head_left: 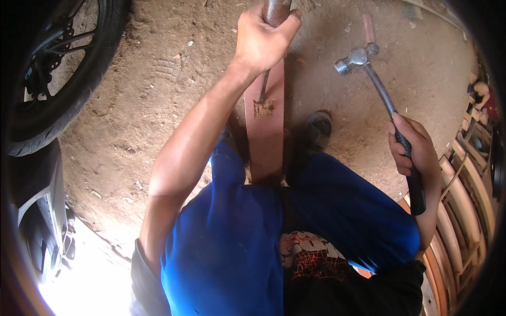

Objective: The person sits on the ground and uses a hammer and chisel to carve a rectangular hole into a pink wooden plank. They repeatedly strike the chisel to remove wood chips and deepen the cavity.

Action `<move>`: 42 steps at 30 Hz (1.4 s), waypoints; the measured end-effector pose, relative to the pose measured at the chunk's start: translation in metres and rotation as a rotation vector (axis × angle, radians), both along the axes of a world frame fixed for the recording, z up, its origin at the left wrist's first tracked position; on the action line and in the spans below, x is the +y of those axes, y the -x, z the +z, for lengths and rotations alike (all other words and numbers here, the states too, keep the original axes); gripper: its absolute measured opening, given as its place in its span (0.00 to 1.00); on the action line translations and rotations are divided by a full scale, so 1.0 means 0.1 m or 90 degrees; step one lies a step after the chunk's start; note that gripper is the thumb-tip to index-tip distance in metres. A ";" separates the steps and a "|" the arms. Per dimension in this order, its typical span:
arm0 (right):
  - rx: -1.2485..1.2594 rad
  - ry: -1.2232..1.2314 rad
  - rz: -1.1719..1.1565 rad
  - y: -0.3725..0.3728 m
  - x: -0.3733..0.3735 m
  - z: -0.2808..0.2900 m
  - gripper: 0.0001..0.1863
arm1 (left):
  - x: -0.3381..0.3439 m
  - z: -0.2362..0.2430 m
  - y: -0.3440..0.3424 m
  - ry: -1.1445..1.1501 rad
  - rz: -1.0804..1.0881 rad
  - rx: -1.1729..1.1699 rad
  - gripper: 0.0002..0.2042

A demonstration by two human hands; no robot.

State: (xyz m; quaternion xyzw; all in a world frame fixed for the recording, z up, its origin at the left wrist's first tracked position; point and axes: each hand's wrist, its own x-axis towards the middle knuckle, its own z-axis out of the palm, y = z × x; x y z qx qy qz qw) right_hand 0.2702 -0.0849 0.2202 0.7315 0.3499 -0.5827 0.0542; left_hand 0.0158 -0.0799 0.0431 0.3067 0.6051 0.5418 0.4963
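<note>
My left hand (pixel 266 45) is wrapped round the thick handle of a chisel (pixel 265 81). The chisel's narrow blade slants down to a rough, roughly square cut in a reddish wooden plank (pixel 266 145), which runs lengthwise between my legs. Splintered, paler wood shows around the cut. Out to the right, my right hand (pixel 416 145) grips the black lower handle of a ball-peen hammer (pixel 377 79). The hammer's metal head is raised at the upper right, apart from the chisel.
A motorcycle wheel (pixel 100 68) stands at the left. Curved wooden pieces (pixel 464 210) are stacked along the right rim, where another person (pixel 480 95) partly shows. A small reddish wood strip (pixel 368 26) lies on the dirt floor (pixel 158 68) beyond the hammer. My sandalled foot (pixel 319 129) is beside the plank.
</note>
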 end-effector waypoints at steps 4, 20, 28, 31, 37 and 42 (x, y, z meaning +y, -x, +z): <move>0.010 -0.036 -0.012 0.11 0.03 0.13 0.17 | -0.02 -0.25 -0.01 -0.054 0.017 0.016 0.12; 0.086 -0.326 0.011 0.46 0.25 0.76 0.16 | -0.10 -0.20 -0.06 -0.102 -0.102 0.056 0.14; -0.095 -0.314 0.125 0.77 0.08 0.63 0.21 | -0.10 -0.19 -0.01 -0.141 -0.090 0.023 0.10; -0.102 -0.292 0.105 0.89 0.02 0.61 0.21 | -0.08 -0.14 0.03 -0.133 -0.109 0.056 0.10; -0.111 -0.300 0.095 0.93 -0.01 0.55 0.20 | -0.11 -0.19 -0.03 -0.171 -0.098 0.026 0.10; -0.097 -0.305 0.050 0.87 -0.05 0.54 0.19 | -0.13 -0.21 0.00 -0.192 -0.061 0.117 0.11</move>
